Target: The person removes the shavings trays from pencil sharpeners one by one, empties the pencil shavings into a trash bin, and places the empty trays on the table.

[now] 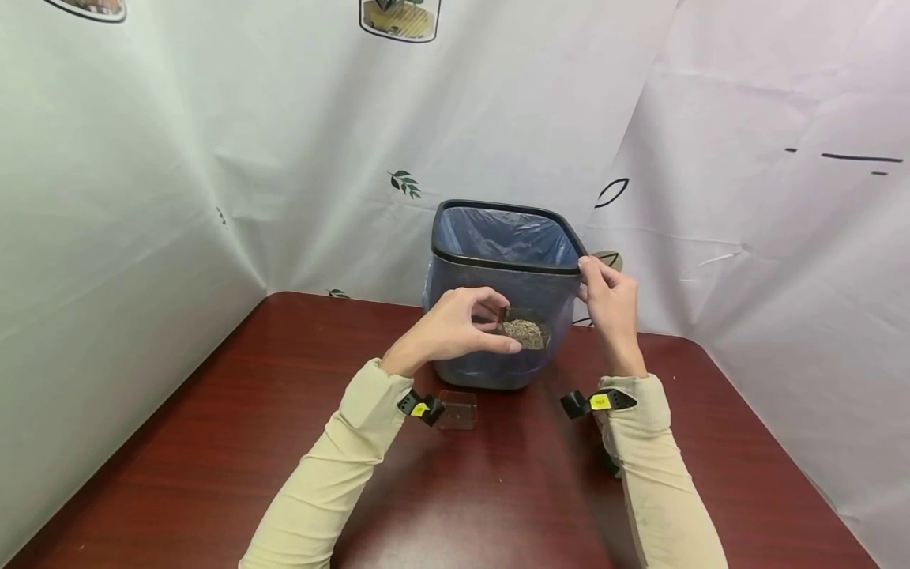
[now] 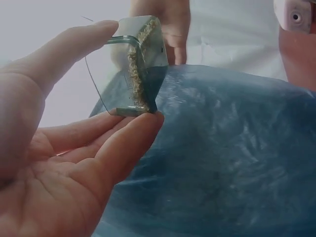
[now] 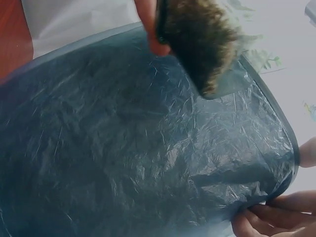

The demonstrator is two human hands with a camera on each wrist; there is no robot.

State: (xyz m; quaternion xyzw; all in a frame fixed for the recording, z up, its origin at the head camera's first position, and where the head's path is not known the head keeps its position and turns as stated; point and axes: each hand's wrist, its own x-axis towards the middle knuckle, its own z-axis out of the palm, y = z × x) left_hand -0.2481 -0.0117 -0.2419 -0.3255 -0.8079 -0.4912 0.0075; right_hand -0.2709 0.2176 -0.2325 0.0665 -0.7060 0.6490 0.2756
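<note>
My left hand (image 1: 455, 325) pinches a small clear plastic box (image 2: 157, 42) between thumb and fingers. Brownish dried flakes (image 1: 524, 333) lie in the box, heaped along one side in the left wrist view. In the head view the box is in front of the bin's near wall, below rim height. The trash bin (image 1: 508, 265) has a dark rim and a blue plastic liner (image 3: 98, 148). At the bin's right corner, my right hand (image 1: 613, 310) grips the rim, thumb on one side and fingers on the other.
A flat clear plastic piece (image 1: 457, 411), like a lid, lies on the reddish-brown table (image 1: 213, 442) before the bin. Something dark (image 1: 613, 462) is partly hidden beneath the right forearm. White printed sheeting (image 1: 320, 158) hangs behind the bin and at both sides.
</note>
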